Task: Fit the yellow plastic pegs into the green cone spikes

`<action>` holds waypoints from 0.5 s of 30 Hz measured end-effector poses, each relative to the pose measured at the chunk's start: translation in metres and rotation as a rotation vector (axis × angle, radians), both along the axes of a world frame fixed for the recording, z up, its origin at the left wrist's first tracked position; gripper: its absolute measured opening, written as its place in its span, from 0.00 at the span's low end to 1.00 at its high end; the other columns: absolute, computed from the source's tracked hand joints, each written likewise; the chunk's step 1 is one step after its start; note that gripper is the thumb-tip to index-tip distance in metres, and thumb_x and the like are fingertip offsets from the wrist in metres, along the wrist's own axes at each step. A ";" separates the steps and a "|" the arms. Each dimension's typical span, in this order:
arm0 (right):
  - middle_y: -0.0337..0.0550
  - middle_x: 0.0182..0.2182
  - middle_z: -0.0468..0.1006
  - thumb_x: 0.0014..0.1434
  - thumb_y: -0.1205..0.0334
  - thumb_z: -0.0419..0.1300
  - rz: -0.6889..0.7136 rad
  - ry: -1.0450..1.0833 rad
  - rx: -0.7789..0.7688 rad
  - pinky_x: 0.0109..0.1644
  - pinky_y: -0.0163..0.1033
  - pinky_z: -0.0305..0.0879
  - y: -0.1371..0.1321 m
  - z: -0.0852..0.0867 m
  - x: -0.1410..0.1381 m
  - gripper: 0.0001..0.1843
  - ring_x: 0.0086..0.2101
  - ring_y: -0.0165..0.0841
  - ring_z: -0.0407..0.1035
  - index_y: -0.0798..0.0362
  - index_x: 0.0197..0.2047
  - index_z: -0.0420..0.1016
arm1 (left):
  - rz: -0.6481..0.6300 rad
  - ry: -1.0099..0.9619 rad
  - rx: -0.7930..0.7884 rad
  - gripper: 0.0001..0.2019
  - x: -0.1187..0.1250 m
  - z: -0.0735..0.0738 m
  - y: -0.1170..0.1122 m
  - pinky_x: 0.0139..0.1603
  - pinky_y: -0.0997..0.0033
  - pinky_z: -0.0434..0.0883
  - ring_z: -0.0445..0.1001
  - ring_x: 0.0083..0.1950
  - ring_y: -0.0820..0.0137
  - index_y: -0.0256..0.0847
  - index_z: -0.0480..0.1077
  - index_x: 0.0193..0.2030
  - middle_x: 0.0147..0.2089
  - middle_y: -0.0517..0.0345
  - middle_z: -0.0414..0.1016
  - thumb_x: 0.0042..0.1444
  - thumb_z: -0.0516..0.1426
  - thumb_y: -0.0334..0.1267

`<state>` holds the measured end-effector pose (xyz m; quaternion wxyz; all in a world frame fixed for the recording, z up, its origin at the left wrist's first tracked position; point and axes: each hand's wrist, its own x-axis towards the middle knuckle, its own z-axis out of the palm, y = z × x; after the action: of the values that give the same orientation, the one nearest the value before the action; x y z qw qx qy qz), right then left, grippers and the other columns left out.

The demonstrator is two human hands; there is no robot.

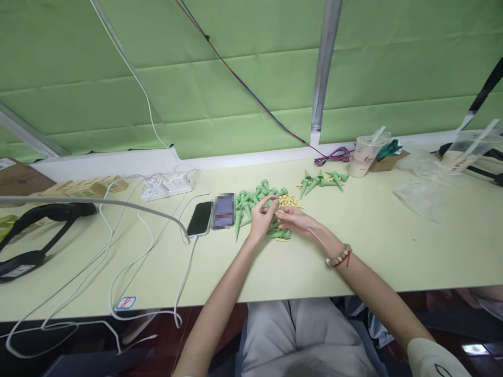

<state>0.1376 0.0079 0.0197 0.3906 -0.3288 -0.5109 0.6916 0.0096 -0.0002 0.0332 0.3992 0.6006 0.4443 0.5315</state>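
Observation:
Both hands meet over a heap of green pointed plastic spikes with round caps (pixel 243 199), in the middle of the table. My left hand (pixel 260 217) is closed, thumb and fingers curled together; what lies between them is too small and hidden to name. Close against it, my right hand (pixel 297 221) pinches what looks like a small yellow peg. Behind the hands spreads a pile of small yellow pegs (pixel 290 201). More green spikes (pixel 282 234) lie below the right hand. A second group of green spikes (pixel 314 184) rests farther back to the right.
Left of the heap lie two phones, one with a dark screen (pixel 200 219) and one blurred (pixel 223 211). White cables run from a power strip (pixel 168 186). At the back right stand a drink cup (pixel 361 157), a small box (pixel 387 161) and clear plastic bags (pixel 422 196).

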 end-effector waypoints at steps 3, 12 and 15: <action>0.36 0.22 0.68 0.45 0.58 0.63 -0.245 -0.211 0.369 0.28 0.35 0.67 0.000 -0.004 -0.001 0.13 0.25 0.29 0.66 0.53 0.23 0.62 | 0.032 -0.003 -0.079 0.21 -0.001 0.001 0.003 0.11 0.79 0.47 0.50 0.10 0.82 0.37 0.71 0.37 0.09 0.69 0.53 0.48 0.55 0.55; 0.41 0.28 0.71 0.49 0.56 0.61 -0.494 -0.399 0.610 0.27 0.36 0.67 -0.002 -0.005 -0.005 0.10 0.28 0.32 0.67 0.52 0.34 0.70 | 0.083 -0.047 -0.153 0.24 -0.004 0.000 0.011 0.08 0.79 0.47 0.47 0.08 0.82 0.36 0.73 0.38 0.07 0.70 0.49 0.50 0.52 0.57; 0.41 0.28 0.73 0.46 0.49 0.62 -0.362 -0.221 0.193 0.26 0.35 0.70 -0.001 0.001 -0.006 0.18 0.27 0.30 0.68 0.54 0.35 0.72 | 0.089 -0.033 -0.106 0.24 -0.006 -0.001 0.012 0.09 0.80 0.48 0.49 0.08 0.81 0.37 0.73 0.40 0.07 0.70 0.50 0.50 0.52 0.57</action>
<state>0.1318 0.0065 0.0205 0.4798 -0.4498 -0.5470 0.5181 0.0038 0.0117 0.0323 0.4136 0.5496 0.4913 0.5343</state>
